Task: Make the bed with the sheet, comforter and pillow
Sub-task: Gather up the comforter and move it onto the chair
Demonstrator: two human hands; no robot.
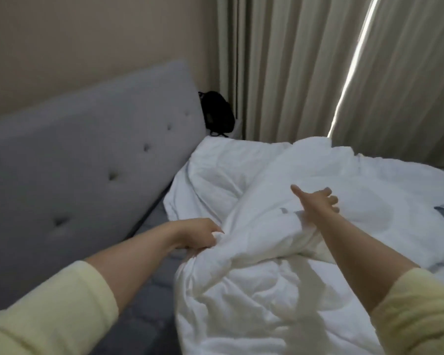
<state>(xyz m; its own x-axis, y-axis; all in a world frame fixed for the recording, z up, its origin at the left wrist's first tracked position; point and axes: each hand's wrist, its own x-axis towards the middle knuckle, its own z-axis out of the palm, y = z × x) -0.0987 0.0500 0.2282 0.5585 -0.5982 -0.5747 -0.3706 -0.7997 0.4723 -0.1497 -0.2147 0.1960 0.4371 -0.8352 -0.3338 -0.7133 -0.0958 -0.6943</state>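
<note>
A white comforter (262, 278) lies crumpled across the bed, bunched into folds from the near edge to the far corner. My left hand (200, 234) grips a bunched edge of it near the headboard side, fingers curled into the fabric. Farther out over the comforter, my right hand (318, 201) stretches forward with thumb and fingers spread and holds nothing. Grey mattress (149, 311) shows bare along the left, under my left arm. No pillow is in view.
A grey tufted headboard (87, 160) runs along the left. A black bag (217, 114) sits in the far corner behind it. Beige curtains (292, 67) hang along the far side, with a bright slit of daylight.
</note>
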